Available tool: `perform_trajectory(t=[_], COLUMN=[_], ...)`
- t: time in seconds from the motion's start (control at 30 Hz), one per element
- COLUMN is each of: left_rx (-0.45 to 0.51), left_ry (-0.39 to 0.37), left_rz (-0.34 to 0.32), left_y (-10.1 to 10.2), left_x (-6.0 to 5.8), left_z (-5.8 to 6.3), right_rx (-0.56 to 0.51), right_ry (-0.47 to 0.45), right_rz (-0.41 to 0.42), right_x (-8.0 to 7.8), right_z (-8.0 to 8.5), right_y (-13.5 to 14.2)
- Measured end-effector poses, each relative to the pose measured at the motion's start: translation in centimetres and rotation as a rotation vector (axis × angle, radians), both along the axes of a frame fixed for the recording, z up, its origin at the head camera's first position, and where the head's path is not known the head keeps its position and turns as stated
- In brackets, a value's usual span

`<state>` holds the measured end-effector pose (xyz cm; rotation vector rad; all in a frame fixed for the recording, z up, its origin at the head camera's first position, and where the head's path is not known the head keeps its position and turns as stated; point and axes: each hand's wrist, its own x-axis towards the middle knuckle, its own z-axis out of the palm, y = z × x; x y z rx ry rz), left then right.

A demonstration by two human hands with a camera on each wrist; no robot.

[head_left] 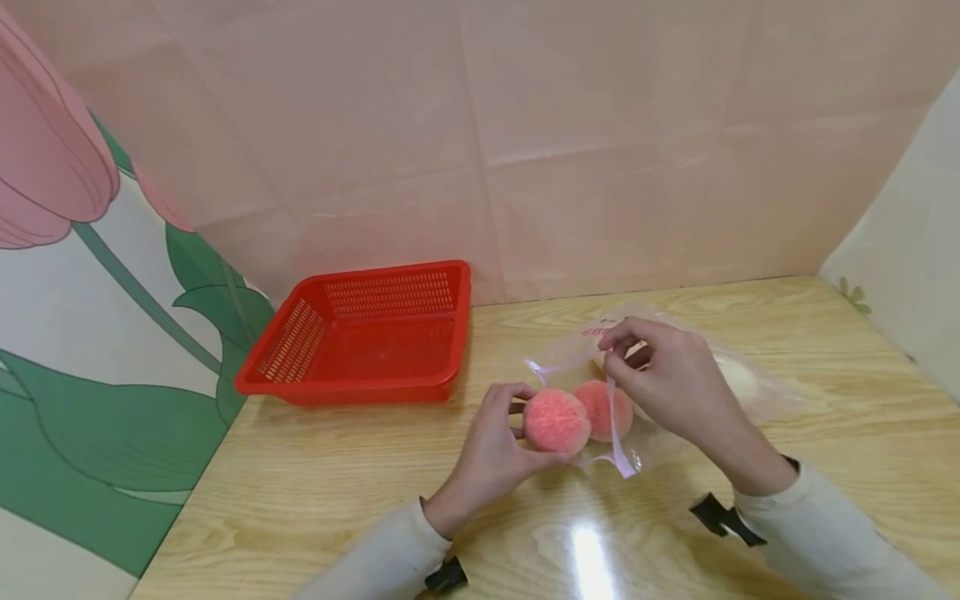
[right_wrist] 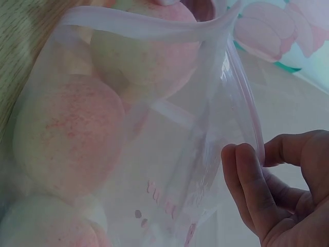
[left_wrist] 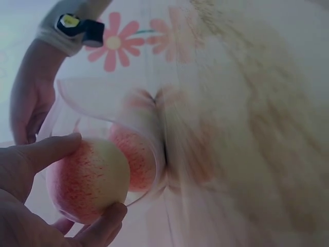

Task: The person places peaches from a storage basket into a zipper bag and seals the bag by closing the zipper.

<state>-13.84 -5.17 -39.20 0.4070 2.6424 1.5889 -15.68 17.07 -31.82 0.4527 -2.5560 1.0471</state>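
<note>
Transparent plastic bag (right_wrist: 164, 139) with lilac-edged mouth, lying below the right hand (head_left: 678, 375), whose thumb and fingertips pinch 1 edge. Left hand (head_left: 497, 442): fingers curled round 1 round pink-and-cream peach (head_left: 557, 422) at the mouth (1 more, a matching peach (head_left: 602, 407), just beside it inside).

Head view looking down, close wrist views, peaches (head_left: 557, 422) shared

head: bright, white glare on table (head_left: 360, 475) | left wrist: dim, hazy, right side blurred | right wrist: soft

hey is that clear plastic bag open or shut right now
The bag is open: its mouth gapes, with the right hand pinching one edge.
</note>
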Motion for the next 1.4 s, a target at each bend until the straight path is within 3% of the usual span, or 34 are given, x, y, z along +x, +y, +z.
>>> perform_trajectory(t=[0.53,0.87,1.2,1.4], left_rx=[-0.030,-0.172,-0.217,-0.257], left_ry=[0.060,0.151,0.225,0.318], left_rz=[0.027,0.099,0.114,0.106], left_y=[1.5,2.6,3.1,3.5], left_x=[-0.2,-0.4,-1.0,-1.0], left_z=[-0.1,0.0,0.0,0.0], right_rx=[-0.009,-0.017,-0.014,-0.014], right_ry=[-0.015,-0.024,-0.011,0.017], right_rz=[0.008,0.015,0.021,0.012], right_x=[0.1,0.2,0.1,0.1], right_z=[-0.2,0.0,0.1,0.0], right_y=[-0.2,-0.2,-0.1,-0.1])
